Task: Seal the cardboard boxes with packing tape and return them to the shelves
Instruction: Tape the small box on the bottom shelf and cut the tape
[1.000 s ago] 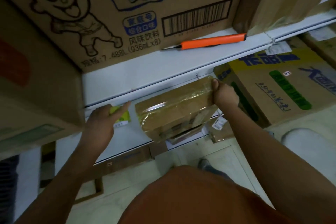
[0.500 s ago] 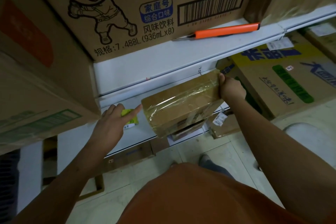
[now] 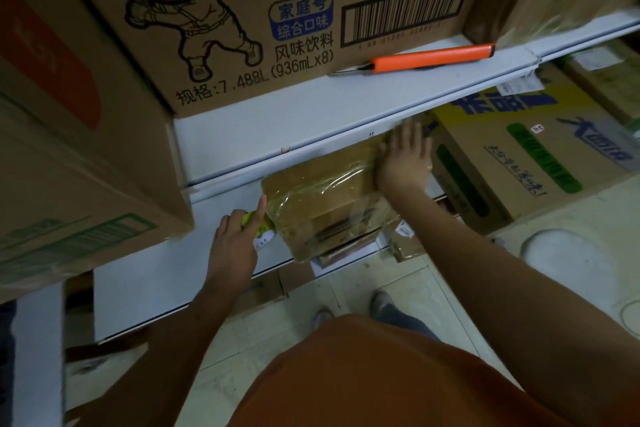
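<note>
While the taped box (image 3: 325, 198) lies tilted on the white shelf (image 3: 145, 274), both hands meet it.

The right hand (image 3: 407, 158) lies flat on the box's far end, fingers straight and spread, arm reaching in from the lower right. The left hand (image 3: 235, 243) holds a yellow-green item (image 3: 258, 224) just beside the box's near corner, forefinger extended; the hand hides most of that item. The box's near end overhangs the shelf edge.
</note>
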{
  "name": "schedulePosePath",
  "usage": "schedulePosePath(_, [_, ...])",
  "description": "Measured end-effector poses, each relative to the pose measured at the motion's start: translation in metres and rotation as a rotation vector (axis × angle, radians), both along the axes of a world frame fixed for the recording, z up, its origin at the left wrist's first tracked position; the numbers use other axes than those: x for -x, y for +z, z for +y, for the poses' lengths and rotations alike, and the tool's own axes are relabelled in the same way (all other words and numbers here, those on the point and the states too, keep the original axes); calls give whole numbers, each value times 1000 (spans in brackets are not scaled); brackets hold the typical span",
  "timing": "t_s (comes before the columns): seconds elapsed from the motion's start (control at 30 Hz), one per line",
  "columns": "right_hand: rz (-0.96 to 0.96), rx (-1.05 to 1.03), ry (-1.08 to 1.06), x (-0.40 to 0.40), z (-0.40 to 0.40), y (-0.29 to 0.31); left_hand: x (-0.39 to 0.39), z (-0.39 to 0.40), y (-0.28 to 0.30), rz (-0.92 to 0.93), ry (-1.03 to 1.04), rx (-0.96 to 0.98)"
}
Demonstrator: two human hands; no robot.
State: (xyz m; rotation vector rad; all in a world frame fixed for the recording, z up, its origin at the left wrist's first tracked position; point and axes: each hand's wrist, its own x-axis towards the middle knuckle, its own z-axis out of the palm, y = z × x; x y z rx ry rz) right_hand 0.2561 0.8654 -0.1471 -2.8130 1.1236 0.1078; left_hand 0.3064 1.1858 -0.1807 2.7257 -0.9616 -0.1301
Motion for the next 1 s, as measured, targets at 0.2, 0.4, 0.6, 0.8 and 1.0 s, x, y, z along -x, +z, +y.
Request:
schedulePosePath(0.2, [-117,-106,591,14,128,-14,-11,0,-6,47,9,47])
schedulePosePath(0.4, [-55,-101,661,20,80,-2,-1,-25,12,524,49,243])
schedulePosePath(0.6, [-11,-115,390,35,75,-6,41,-83,15,898,126,480])
schedulePosePath(0.8, [-135,-106,572,59,24,-21,62,-123,10,1083,226,519])
schedulePosePath(1.0, [-207,-94,646,61,6,-28,84,-160,16,1165,354,585])
